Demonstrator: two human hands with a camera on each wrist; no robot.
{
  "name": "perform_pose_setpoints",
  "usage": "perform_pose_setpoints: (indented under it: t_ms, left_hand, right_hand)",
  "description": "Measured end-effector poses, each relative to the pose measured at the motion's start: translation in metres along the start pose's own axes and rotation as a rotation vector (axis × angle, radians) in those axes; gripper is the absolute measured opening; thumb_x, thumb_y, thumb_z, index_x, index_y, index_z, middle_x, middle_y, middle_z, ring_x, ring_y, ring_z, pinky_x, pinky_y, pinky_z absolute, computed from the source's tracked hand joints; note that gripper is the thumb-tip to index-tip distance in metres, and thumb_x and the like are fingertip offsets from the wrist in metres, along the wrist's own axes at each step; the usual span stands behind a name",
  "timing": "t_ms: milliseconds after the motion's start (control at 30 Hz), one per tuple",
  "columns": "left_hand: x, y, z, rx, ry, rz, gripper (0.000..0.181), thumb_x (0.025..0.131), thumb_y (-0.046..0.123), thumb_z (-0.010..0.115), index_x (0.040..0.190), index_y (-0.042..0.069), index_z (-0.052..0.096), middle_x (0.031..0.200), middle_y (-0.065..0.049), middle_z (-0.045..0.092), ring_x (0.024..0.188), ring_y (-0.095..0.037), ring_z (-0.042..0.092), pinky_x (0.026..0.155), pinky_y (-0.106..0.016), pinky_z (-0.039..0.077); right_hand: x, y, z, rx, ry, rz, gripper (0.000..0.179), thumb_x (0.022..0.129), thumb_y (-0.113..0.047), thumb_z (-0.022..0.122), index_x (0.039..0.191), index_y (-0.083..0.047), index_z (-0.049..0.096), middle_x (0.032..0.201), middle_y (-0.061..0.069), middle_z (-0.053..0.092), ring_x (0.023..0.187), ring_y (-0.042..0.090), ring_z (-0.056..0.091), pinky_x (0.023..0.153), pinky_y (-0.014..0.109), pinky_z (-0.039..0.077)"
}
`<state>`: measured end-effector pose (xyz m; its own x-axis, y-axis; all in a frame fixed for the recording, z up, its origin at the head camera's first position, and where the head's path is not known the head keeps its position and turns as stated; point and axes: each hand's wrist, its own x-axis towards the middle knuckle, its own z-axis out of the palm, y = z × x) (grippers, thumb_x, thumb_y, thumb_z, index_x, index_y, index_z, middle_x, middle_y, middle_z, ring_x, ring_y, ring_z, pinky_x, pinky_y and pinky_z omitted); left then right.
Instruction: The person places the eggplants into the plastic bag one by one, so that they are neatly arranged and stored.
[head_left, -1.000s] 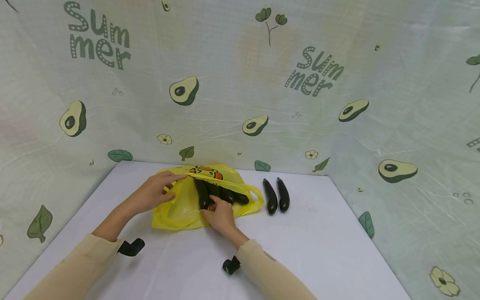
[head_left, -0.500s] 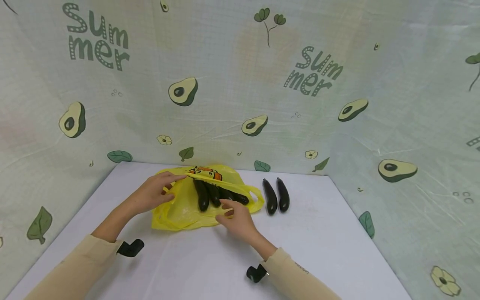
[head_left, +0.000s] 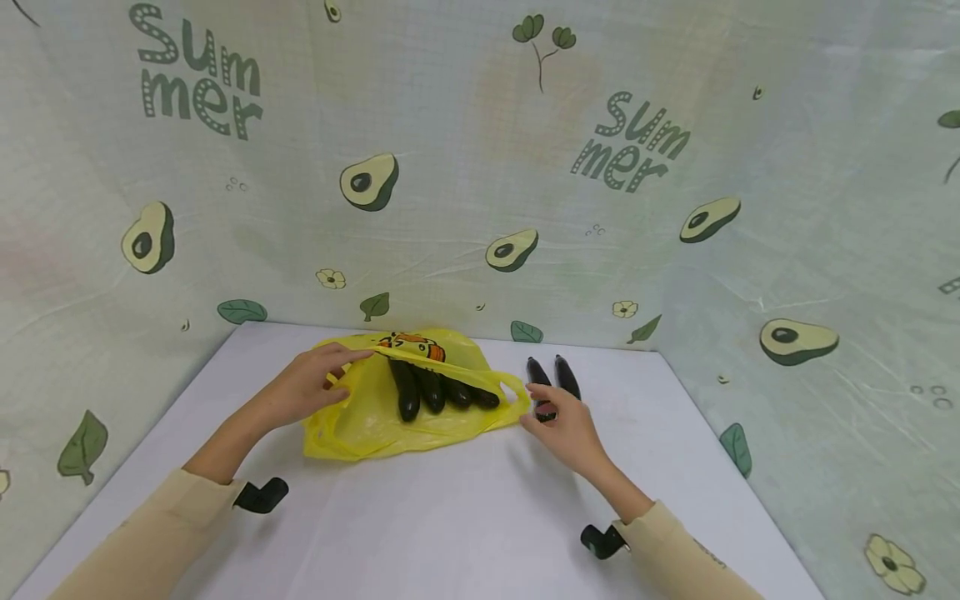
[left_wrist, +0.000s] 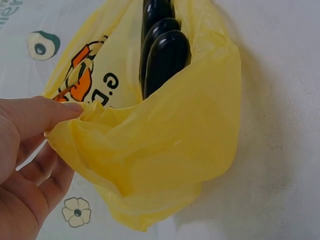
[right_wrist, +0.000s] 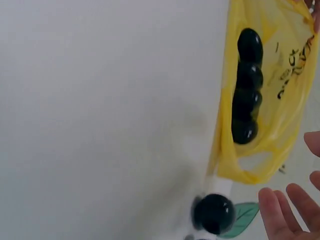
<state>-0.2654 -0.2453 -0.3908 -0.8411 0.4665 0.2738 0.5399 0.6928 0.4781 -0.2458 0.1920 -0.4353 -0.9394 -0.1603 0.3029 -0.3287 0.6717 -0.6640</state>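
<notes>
"Where do the eggplants lie?"

"Four eggplants (head_left: 431, 390) lie side by side inside a yellow plastic bag (head_left: 360, 429), rounded ends toward its open mouth. Two loose eggplants (head_left: 567, 377) lie next to each other just to the right of the bag, partly covered by the right hand in the head view."

"And the bag itself?"

"It lies on its side, with an orange and black print (left_wrist: 82, 80) on it."

"What is the left hand doing?"

"The left hand (head_left: 311, 385) pinches the edge of the bag's mouth; the left wrist view shows the plastic caught between its digits."

"The right hand?"

"The right hand (head_left: 566, 429) has its fingers parted, with nothing between them. The right wrist view shows them apart from the nearer eggplant's rounded end. Whether the thumb touches the bag's handle, one cannot tell."

"And around all that?"

"A white table (head_left: 450, 525) beneath, beige sleeves (head_left: 161, 517) on both arms, a black wrist camera (head_left: 262, 495) at each cuff, and a pale cloth (head_left: 442, 108) behind, printed with avocados, leaves, flowers and the word 'summer'."
</notes>
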Motion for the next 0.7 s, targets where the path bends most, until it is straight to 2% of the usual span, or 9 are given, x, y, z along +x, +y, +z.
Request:
perform_pose_setpoints:
  t_ms: [100, 200, 333, 533, 700]
  left_hand:
    - [0.000, 0.000, 0.001, 0.001, 0.000, -0.009, 0.070, 0.089, -0.007, 0.080, 0.153, 0.009, 0.058, 0.138, -0.016, 0.062, 0.101, -0.024, 0.065, 0.081, -0.034, 0.060]
    - [0.000, 0.001, 0.002, 0.005, 0.006, -0.005, 0.070, 0.088, -0.007, 0.081, 0.152, 0.009, 0.058, 0.136, -0.017, 0.063, 0.100, -0.024, 0.065, 0.080, -0.033, 0.060]
    - [0.000, 0.002, 0.002, 0.011, 0.007, -0.007, 0.069, 0.088, -0.006, 0.081, 0.152, 0.009, 0.059, 0.136, -0.017, 0.063, 0.100, -0.024, 0.065, 0.080, -0.033, 0.060]
    - [0.000, 0.001, 0.002, 0.014, -0.009, -0.015, 0.069, 0.089, -0.007, 0.080, 0.153, 0.007, 0.057, 0.138, -0.017, 0.062, 0.101, -0.024, 0.065, 0.081, -0.033, 0.060]
    - [0.001, 0.002, 0.001, 0.014, -0.010, -0.018, 0.070, 0.089, -0.007, 0.080, 0.153, 0.008, 0.057, 0.139, -0.017, 0.062, 0.102, -0.024, 0.065, 0.082, -0.034, 0.060]
  right_hand:
    - [0.001, 0.019, -0.016, -0.066, 0.039, 0.014, 0.054, 0.090, -0.012, 0.086, 0.140, -0.006, 0.068, 0.130, 0.020, 0.068, 0.111, 0.037, 0.067, 0.085, 0.039, 0.063]
    - [0.004, 0.037, -0.026, -0.139, 0.085, 0.040, 0.057, 0.090, -0.014, 0.085, 0.142, -0.004, 0.065, 0.134, 0.024, 0.064, 0.114, 0.040, 0.065, 0.088, 0.048, 0.062]
    - [0.008, 0.056, -0.032, -0.189, 0.097, 0.130, 0.063, 0.091, -0.018, 0.083, 0.147, -0.001, 0.060, 0.139, 0.028, 0.059, 0.120, 0.045, 0.062, 0.095, 0.056, 0.056]
    - [0.014, 0.076, -0.032, -0.153, 0.067, 0.252, 0.071, 0.093, -0.024, 0.081, 0.153, -0.001, 0.051, 0.144, 0.031, 0.053, 0.125, 0.048, 0.059, 0.100, 0.058, 0.053]
    - [0.019, 0.082, -0.029, -0.119, 0.051, 0.298, 0.074, 0.095, -0.026, 0.079, 0.156, 0.001, 0.046, 0.145, 0.032, 0.051, 0.123, 0.047, 0.061, 0.100, 0.056, 0.054]
